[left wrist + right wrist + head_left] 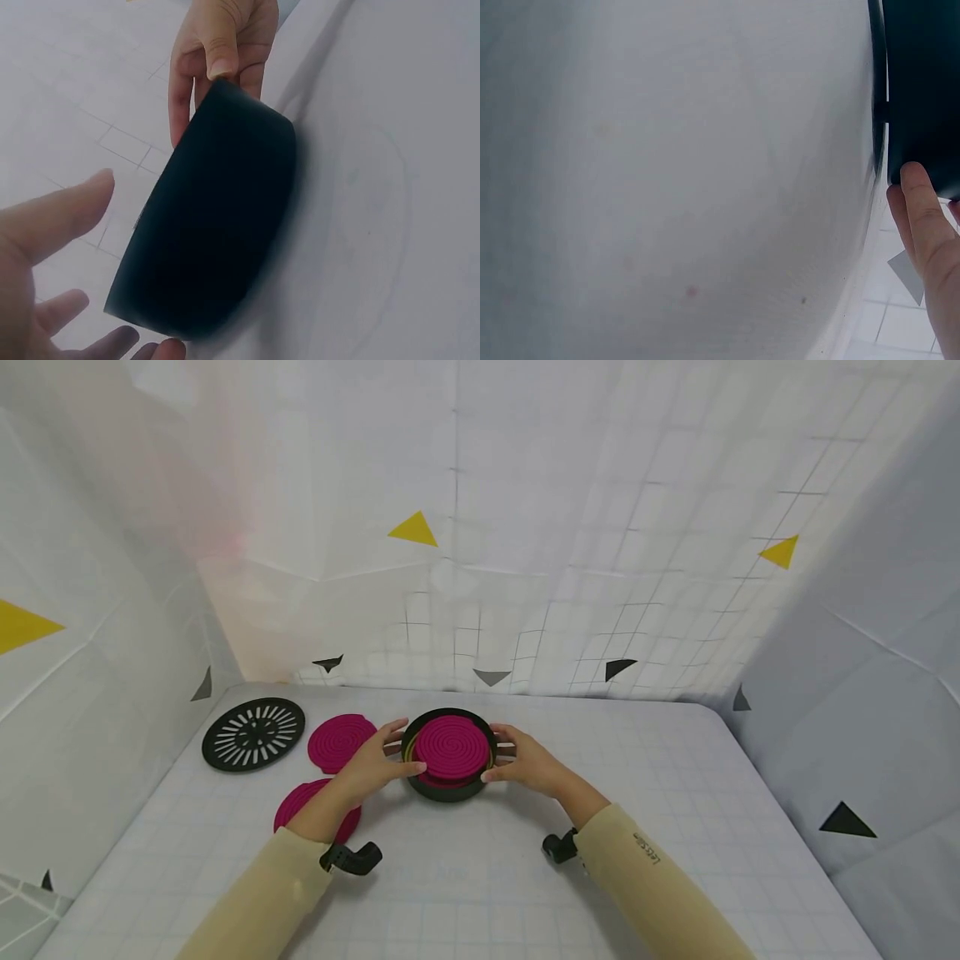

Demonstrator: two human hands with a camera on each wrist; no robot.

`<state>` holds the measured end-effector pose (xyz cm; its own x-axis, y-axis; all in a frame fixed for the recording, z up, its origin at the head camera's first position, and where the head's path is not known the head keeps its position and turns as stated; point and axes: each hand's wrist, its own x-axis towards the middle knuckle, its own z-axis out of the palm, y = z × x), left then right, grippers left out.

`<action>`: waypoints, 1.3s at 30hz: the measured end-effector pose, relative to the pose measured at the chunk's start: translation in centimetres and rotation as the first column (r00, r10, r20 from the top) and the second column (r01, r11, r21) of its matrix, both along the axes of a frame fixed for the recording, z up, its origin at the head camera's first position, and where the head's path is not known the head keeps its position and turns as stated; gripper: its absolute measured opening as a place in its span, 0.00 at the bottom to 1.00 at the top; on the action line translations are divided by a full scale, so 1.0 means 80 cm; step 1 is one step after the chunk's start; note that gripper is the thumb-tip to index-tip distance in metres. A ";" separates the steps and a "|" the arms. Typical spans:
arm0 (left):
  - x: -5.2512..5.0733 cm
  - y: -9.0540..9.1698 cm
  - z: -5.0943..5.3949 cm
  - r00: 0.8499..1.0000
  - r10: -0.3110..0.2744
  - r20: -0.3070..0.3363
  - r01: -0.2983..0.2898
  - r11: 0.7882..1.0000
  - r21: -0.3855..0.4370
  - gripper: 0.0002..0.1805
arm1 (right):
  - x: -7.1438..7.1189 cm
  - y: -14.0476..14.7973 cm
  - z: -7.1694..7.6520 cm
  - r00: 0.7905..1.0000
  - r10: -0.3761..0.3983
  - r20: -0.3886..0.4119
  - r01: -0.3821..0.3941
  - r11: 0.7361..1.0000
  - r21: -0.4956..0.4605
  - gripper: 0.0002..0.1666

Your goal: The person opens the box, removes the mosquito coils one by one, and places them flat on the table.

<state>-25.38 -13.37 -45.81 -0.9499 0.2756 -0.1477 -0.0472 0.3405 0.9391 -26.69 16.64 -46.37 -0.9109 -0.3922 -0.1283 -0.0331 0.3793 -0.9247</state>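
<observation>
A round black dish (447,793) stands on the table with a magenta spiral-grooved disc (452,747) lying in it; a magenta edge and a thin yellow-green edge show beneath that disc. At the dish's left side is the left hand (375,762), its thumb extended towards the rim. In the left wrist view that thumb (64,214) stands apart from the dark dish wall (210,210), with fingertips by its lower edge. The right hand (536,764) grips the right side, thumb on the rim in the left wrist view. In the right wrist view its fingers (922,217) touch the wall.
A black slotted disc (253,735) lies at the table's back left. Two more magenta spiral discs lie left of the dish, one farther back (340,743) and one nearer (300,797), partly covered by the left forearm. White sheeting (525,610) with coloured triangles surrounds the table.
</observation>
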 end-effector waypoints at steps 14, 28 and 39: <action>-0.006 -0.007 -0.011 0.998 -0.053 0.035 0.053 0.999 0.008 0.59 | 0.001 -0.001 0.001 1.000 -0.007 -0.003 0.007 1.000 0.003 0.56; -0.009 -0.007 -0.017 0.995 -0.085 0.052 0.081 0.995 0.061 0.59 | -0.003 0.001 -0.004 1.000 -0.004 -0.005 0.004 1.000 0.019 0.56; -0.010 -0.008 -0.019 0.994 -0.094 0.051 0.090 0.994 0.066 0.59 | -0.003 0.000 -0.004 1.000 0.000 0.004 0.000 1.000 0.005 0.57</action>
<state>-26.17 -14.00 -47.31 -0.9112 0.3717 -0.1776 -0.0696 0.2859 0.9557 -26.94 16.67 -46.72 -0.9105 -0.3912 -0.1341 -0.0291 0.3842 -0.9228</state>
